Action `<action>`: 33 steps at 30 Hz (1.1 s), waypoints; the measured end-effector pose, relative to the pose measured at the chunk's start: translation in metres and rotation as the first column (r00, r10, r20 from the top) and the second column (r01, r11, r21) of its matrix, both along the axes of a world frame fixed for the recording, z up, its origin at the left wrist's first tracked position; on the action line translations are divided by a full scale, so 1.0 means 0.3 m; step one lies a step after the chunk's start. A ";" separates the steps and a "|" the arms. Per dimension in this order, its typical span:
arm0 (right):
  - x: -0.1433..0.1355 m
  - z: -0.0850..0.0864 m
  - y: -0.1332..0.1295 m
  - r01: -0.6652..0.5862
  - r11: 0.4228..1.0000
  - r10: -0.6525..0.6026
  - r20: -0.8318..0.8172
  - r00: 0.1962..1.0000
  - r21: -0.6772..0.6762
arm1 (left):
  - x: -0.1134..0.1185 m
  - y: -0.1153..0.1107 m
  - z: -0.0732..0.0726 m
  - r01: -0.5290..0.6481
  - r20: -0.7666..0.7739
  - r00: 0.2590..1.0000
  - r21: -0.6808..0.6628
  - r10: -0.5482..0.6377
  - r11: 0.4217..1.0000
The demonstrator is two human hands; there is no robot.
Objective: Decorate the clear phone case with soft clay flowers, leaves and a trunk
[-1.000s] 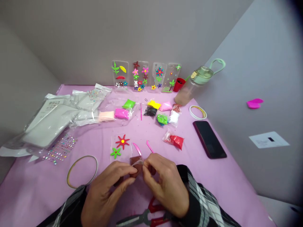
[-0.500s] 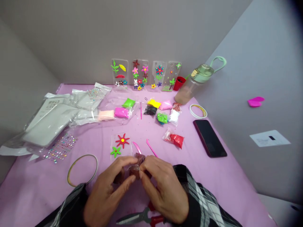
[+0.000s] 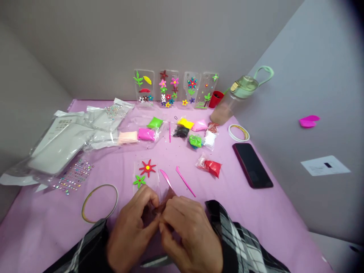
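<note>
A clear packet of brown clay (image 3: 169,195) is pinched between my two hands near the front of the table; most of it is hidden by the fingers. My left hand (image 3: 133,227) is closed on its left side. On the other side my right hand (image 3: 192,231) grips it with fingers curled. Just beyond lies a clear phone case (image 3: 153,184) bearing a red clay flower (image 3: 147,168) and a green one (image 3: 139,181). Two pink modelling tools, a knife (image 3: 165,178) and a thin stick (image 3: 185,182), rest beside it. A cutter's blade (image 3: 156,261) shows under my hands.
Several decorated phone cases (image 3: 169,87) lean on the back wall. Clay packets, including a red one (image 3: 212,168), lie mid-table. A bottle (image 3: 227,104), tape roll (image 3: 239,133) and phone (image 3: 252,165) stand or lie at right. Bagged cases (image 3: 59,148) and a yellowish ring (image 3: 99,203) are left.
My hands have drawn closer together around the brown packet, the left fingers curling in. My right hand has shifted left and now covers the cutter's red handles.
</note>
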State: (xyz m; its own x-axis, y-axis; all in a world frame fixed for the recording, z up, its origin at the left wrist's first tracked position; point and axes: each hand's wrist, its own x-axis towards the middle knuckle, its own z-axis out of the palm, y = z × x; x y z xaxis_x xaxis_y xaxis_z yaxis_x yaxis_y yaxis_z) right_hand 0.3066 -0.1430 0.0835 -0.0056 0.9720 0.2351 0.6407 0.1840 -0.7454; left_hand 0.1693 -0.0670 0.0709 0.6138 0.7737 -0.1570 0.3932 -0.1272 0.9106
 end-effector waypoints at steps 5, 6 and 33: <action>0.009 0.024 -0.008 -0.025 1.000 0.022 -0.122 0.992 -0.018 | -0.016 0.004 -0.010 -0.018 -0.037 0.999 -0.084 0.015 0.996; 0.024 0.033 -0.004 -0.038 0.999 0.034 -0.140 0.990 -0.020 | -0.022 0.008 -0.011 -0.011 -0.041 0.999 -0.143 0.005 0.990; 0.108 -0.001 0.038 -0.218 0.929 0.079 -0.417 0.906 -0.298 | -0.043 0.031 0.026 0.128 -0.032 0.990 -0.254 -0.140 0.959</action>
